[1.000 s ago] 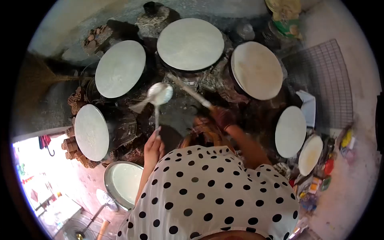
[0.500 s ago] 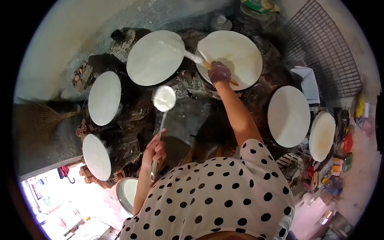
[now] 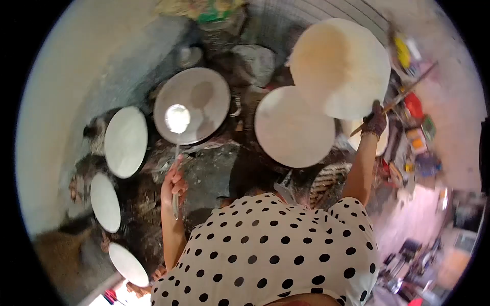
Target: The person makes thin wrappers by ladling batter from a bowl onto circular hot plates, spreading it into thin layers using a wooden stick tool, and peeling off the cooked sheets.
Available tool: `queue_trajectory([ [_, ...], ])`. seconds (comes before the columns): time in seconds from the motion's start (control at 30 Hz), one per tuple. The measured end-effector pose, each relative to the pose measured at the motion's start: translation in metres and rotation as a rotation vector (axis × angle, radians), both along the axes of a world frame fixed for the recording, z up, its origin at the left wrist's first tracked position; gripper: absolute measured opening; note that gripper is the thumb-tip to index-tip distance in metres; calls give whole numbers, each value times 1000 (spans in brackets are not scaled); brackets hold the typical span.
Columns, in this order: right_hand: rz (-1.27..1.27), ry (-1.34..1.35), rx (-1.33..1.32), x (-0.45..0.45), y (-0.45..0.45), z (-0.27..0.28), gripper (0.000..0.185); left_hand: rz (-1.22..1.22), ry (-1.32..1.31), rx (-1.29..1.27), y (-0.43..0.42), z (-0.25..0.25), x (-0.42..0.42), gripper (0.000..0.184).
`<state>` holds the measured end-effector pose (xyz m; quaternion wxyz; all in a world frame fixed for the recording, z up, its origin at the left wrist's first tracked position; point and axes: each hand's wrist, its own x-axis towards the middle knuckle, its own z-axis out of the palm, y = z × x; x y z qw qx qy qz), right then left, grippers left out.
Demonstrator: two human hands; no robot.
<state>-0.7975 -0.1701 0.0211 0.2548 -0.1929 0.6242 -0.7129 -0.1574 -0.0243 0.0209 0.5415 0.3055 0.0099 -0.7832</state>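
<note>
Your left hand [image 3: 174, 184] has its fingers wrapped round the handle of a ladle [image 3: 177, 118], its bowl above a grey griddle [image 3: 217, 115]. Your gloved right hand [image 3: 375, 123] grips a stick [image 3: 406, 93], its fingers at the lower edge of a browned flatbread [image 3: 341, 66]; whether they also pinch it, I cannot tell. The flatbread overlaps a pale disc [image 3: 293, 130] in your view

No text, label, brand, number or sign can be read; the yellow-and-green sack [image 3: 204, 10] beyond the round grey pan [image 3: 190, 108] and the orange-and-white packet [image 3: 416, 141] well to that pan's right are too blurred.
</note>
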Motion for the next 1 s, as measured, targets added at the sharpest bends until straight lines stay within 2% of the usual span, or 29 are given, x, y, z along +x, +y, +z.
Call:
queue_trajectory([
  [0.07,-153,125,51,-55,57,-30,42,-69,1,-43,-18,-3,-21,40],
  [0.17,-336,169,178,-101,104,-92,41,-123,104,-32,-46,-26,-31,38],
  [0.27,-453,120,275,-125,126,-147,40,-188,181,-68,-56,-28,-48,39],
  [0.37,-510,45,351,-143,126,-190,39,-151,92,-5,-66,-14,-75,41],
  [0.63,-568,-119,322,-133,119,-216,38,-121,135,41,-89,-4,-61,45],
  [0.83,-540,-295,62,-63,123,-222,38,-99,194,181,-140,38,-21,47],
  [0.9,-395,-307,22,-30,130,-214,38,-334,-117,-29,-161,57,1,43],
  [0.93,-268,-288,50,-11,127,-201,38,-392,-749,-176,-157,101,-24,39],
  [0.97,-116,-225,129,18,119,-181,41,-479,-1171,-303,-156,122,-30,40],
  [1.0,36,-145,200,47,112,-159,45,-529,-1320,-359,-160,142,-34,41],
])
